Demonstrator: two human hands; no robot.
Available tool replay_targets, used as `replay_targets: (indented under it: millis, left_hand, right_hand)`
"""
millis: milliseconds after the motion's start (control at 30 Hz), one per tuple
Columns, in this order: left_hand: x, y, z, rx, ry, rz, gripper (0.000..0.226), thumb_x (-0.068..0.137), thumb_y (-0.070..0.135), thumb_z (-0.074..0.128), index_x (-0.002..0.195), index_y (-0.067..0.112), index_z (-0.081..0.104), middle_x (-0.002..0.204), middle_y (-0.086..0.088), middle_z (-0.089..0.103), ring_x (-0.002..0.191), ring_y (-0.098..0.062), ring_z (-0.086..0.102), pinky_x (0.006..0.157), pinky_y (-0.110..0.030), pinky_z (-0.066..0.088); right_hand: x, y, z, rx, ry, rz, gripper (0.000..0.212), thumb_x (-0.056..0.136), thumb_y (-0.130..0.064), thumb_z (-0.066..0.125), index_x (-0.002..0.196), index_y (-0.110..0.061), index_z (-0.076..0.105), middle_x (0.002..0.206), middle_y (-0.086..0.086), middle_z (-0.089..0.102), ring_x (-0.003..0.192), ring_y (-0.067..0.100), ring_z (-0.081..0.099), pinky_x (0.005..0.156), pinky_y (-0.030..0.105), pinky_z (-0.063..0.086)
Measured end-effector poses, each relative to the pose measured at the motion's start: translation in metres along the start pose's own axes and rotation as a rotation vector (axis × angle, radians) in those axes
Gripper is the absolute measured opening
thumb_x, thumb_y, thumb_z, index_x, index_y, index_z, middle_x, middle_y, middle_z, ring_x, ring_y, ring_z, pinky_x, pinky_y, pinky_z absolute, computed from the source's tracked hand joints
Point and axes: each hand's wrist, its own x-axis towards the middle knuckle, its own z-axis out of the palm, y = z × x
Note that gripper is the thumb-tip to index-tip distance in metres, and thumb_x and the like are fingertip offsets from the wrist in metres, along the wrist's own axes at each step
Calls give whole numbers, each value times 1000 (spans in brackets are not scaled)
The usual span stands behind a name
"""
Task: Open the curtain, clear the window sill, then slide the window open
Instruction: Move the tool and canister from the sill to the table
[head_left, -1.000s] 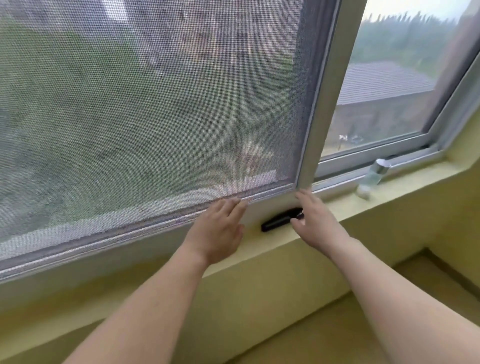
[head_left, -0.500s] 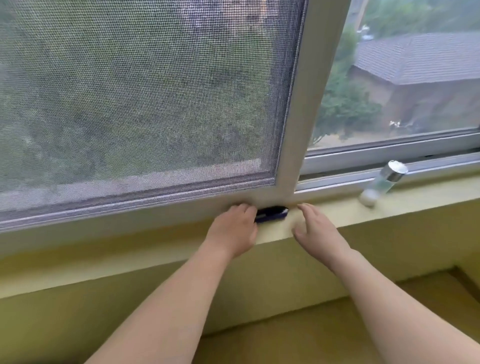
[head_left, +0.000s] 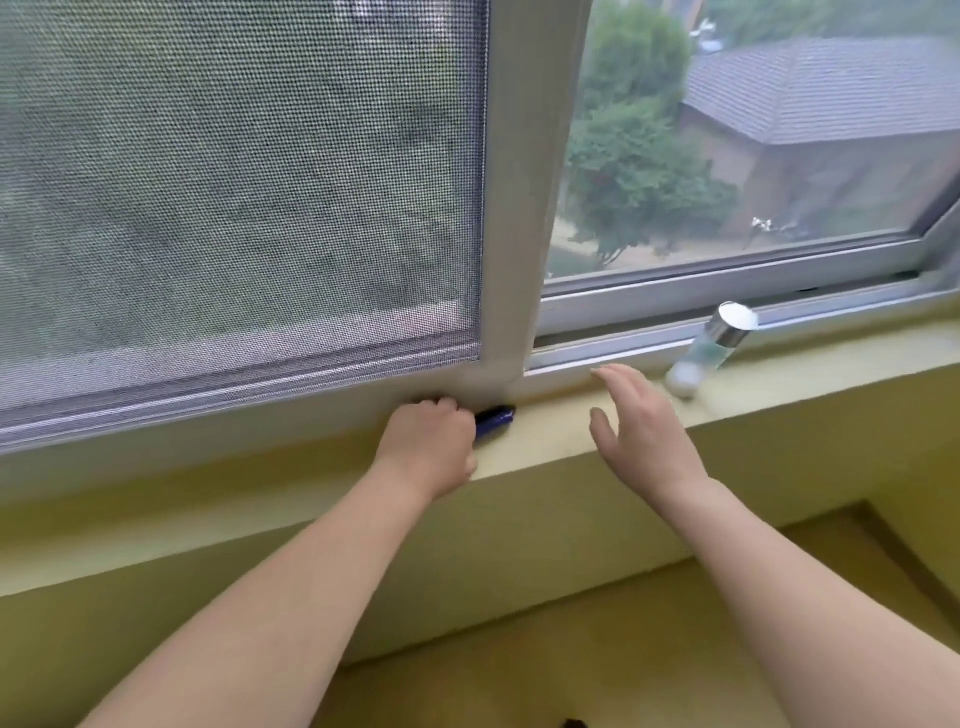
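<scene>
Left hand (head_left: 428, 441) grips dark blue object (head_left: 496, 418) on yellow sill (head_left: 571, 431).

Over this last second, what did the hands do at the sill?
The left hand dropped from the window frame and closed on the dark blue object; the right hand backed off it, open. The clear bottle stayed lying on the window sill.

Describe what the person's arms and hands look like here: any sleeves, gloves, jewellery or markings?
Both forearms are bare as far as the frame shows, with no sleeves in view. The left hand and right hand wear no gloves. No watch, bracelet or ring shows on the visible sides, and no markings or tattoos can be seen.
</scene>
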Motion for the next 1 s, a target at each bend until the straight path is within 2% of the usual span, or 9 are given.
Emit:
replay_targets:
  millis: [133, 267, 433, 500, 600, 700, 767, 833, 1000]
  left_hand:
    - [9, 22, -5, 42, 10, -92, 18, 80, 26, 50, 89, 16, 62, 93, -6, 65, 86, -29, 61, 58, -31, 35]
    - [17, 61, 3, 18, 54, -185, 18, 87, 27, 45, 96, 16, 55, 97, -5, 61, 88, -28, 60, 57, -32, 36]
    - [45, 117, -7, -107, 118, -318, 16, 88, 27, 44, 96, 17, 54, 96, -3, 61, 86, -28, 60, 57, -32, 35]
    - [55, 130, -13, -153, 112, -342, 11, 88, 26, 44, 92, 19, 51, 93, -3, 60, 82, -27, 58, 57, -32, 34]
    - [67, 147, -20, -187, 109, -387, 5, 87, 25, 45, 87, 20, 45, 88, -2, 56, 74, -26, 51, 57, -31, 34]
    - [73, 156, -22, -189, 95, -412, 5, 87, 25, 45, 86, 20, 44, 83, 0, 49, 71, -25, 48, 57, -31, 34]
    - [74, 158, -21, -183, 81, -423, 5, 87, 25, 45, 85, 20, 44, 81, 1, 48, 70, -25, 48, 56, -31, 34]
    - [71, 156, -19, -190, 81, -436, 6, 87, 26, 44, 84, 21, 44, 80, 2, 47, 69, -25, 49, 55, -31, 35]
    - [40, 129, -15, -253, 114, -551, 9, 85, 26, 45, 77, 22, 45, 73, 4, 49, 62, -22, 49, 46, -28, 27]
  right_hand:
    - [14, 32, -11, -50, 173, -83, 43, 81, -7, 63, 124, -2, 59, 123, 17, 62, 113, 37, 58, 97, 46, 43]
    - [26, 65, -28, -91, 325, -99, 50, 81, -19, 58, 131, -11, 52, 130, 11, 55, 123, 32, 48, 106, 40, 24]
    - [34, 104, -48, 78, 439, -50, 65, 80, -29, 62, 138, -12, 39, 141, 13, 41, 132, 27, 35, 110, 41, 24]
    - [37, 112, -49, 221, 416, -5, 73, 80, -29, 67, 142, -11, 33, 144, 14, 37, 136, 26, 30, 113, 38, 22]
    - [42, 123, -46, 538, 263, 153, 84, 79, -29, 72, 146, -14, 24, 144, 10, 35, 133, 23, 35, 110, 33, 29]
    - [43, 131, -38, 708, 76, 283, 73, 81, -32, 72, 141, -21, 33, 131, -4, 49, 118, 16, 48, 95, 27, 36]
    - [45, 136, -34, 693, 17, 304, 48, 84, -30, 68, 126, -20, 48, 115, -6, 58, 110, 19, 55, 85, 24, 35]
    - [46, 136, -33, 630, 5, 273, 33, 87, -31, 64, 116, -19, 56, 109, -6, 61, 108, 21, 57, 81, 25, 35]
    - [44, 100, -35, 529, 51, 33, 34, 87, -41, 63, 112, -19, 59, 112, -2, 66, 103, 18, 59, 80, 27, 41]
